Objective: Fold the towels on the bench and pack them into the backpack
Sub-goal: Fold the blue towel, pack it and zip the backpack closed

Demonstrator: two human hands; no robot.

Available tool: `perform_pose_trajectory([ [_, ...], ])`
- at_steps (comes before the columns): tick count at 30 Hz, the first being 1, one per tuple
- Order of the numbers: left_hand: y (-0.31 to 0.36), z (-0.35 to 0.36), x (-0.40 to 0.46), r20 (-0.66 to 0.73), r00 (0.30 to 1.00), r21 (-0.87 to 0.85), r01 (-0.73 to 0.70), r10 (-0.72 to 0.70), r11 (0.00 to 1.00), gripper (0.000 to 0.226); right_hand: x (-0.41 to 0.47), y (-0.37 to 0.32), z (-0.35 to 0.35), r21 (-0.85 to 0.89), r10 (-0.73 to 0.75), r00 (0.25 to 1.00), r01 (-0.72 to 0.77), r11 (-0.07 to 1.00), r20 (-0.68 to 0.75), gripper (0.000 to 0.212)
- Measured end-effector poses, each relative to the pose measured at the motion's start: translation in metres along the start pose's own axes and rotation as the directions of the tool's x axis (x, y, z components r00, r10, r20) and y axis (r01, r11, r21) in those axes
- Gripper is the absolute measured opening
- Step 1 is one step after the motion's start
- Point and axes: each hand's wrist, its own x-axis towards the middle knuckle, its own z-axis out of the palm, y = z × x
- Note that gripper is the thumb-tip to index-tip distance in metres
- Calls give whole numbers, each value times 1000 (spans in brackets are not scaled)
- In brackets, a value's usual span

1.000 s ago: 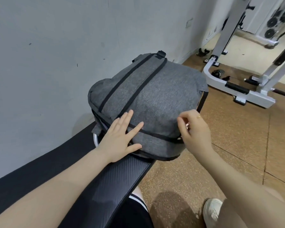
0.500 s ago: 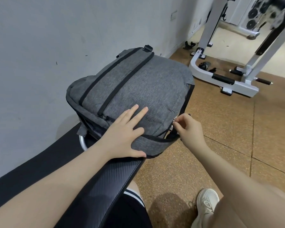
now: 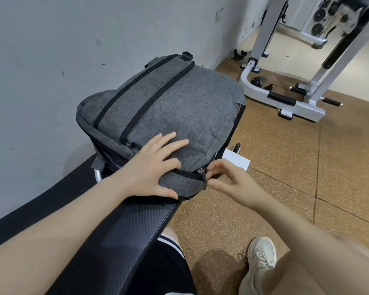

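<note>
Grey woven fabric fills the middle of my view: the backpack [image 3: 168, 116] lies flat on the far end of the black bench [image 3: 124, 226], close to the pale wall [image 3: 51, 60]. Two black straps [image 3: 141, 107] run along its upper face. I see no towels anywhere in the picture.

My left hand [image 3: 151, 169] lies flat on the near part of the bag, fingers straight and spread across the cloth, thumb stretched along the lower edge; it presses down and holds nothing. My right hand [image 3: 228, 184] sits at the bag's near right corner, where the black zipper line ends. Its thumb and forefinger pinch together at the small metal zipper pull [image 3: 200, 170], the other fingers loosely curled beside them. The zipper along this near edge looks closed up to that corner, though I cannot tell how it stands farther round the bag.

Beyond the corner a white bench foot [image 3: 237, 161] shows on the brown speckled floor [image 3: 275, 145]. A white gym machine frame [image 3: 285, 96] stands well apart at the back right. A white shoe [image 3: 260, 258] rests on the floor below.
</note>
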Motion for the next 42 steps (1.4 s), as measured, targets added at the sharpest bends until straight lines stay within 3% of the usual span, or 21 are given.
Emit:
perform_pose_trajectory([
  [2, 3, -4, 1, -41, 999, -70, -18, 15, 997, 45, -3, 6, -6, -167, 3, 990, 21, 986, 139, 38],
  [5, 10, -24, 6, -96, 993, -241, 42, -67, 970, 38, -4, -2, -26, -245, 12, 992, 20, 969, 127, 19],
  [7, 17, -40, 12, -164, 968, -373, 118, -190, 920, 33, 0, -16, -45, -252, -12, 999, 23, 968, 44, 17],
  [9, 19, -54, 22, -211, 915, -507, 198, -344, 839, 26, 10, -35, -59, -368, -78, 994, 45, 929, -76, 14],
  [11, 18, -60, 35, -245, 841, -579, 273, -483, 768, 25, 26, -51, -69, -449, -172, 936, 17, 893, -306, 3],
  [13, 15, -56, 49, -276, 766, -528, 384, -581, 757, 23, 47, -61, -75, -491, -233, 837, -49, 870, -495, 7],
  [14, 13, -50, 53, -302, 734, -439, 460, -609, 772, 26, 58, -63, -76, -498, -242, 817, -63, 865, -523, 10],
  [15, 12, -41, 56, -324, 710, -326, 536, -625, 778, 30, 67, -64, -76, -480, -239, 830, -39, 877, -504, 15],
  [17, 9, -23, 56, -328, 660, -189, 655, -676, 732, 35, 77, -63, -69, -372, -215, 919, 82, 925, -331, 32],
  [20, 9, -7, 52, -360, 586, -251, 689, -726, 680, 29, 72, -45, -54, -457, -272, 962, 249, 854, 17, 56],
  [23, 16, -3, 45, -545, 628, -139, 586, -555, 798, 12, 62, -17, -48, -539, -272, 940, 341, 770, 207, 93],
  [25, 25, -3, 38, -568, 735, -37, 427, -370, 904, 8, 62, -2, -43, -647, -295, 932, 360, 673, 211, 105],
  [27, 38, -2, 31, -503, 854, 43, 177, -131, 983, 9, 65, 2, -38, -689, -391, 909, 375, 621, 142, 98],
  [30, 49, 5, 22, -321, 940, 167, -61, 113, 984, 21, 70, -1, -38, -661, -428, 898, 381, 646, 99, 81],
  [33, 49, 17, 21, -221, 964, 347, -61, 145, 936, 31, 71, -3, -39, -678, -497, 865, 405, 613, 68, 74],
  [35, 51, 21, 25, -240, 963, 403, -20, 126, 915, 27, 70, -3, -38, -703, -561, 826, 426, 570, 45, 70],
  [40, 55, 24, 32, -222, 974, 409, 53, 43, 911, 10, 67, -4, -33, -736, -605, 796, 425, 527, 27, 70],
  [42, 54, 26, 32, -175, 985, 367, 80, -16, 927, 14, 67, -4, -28, -749, -681, 732, 461, 476, 19, 51],
])
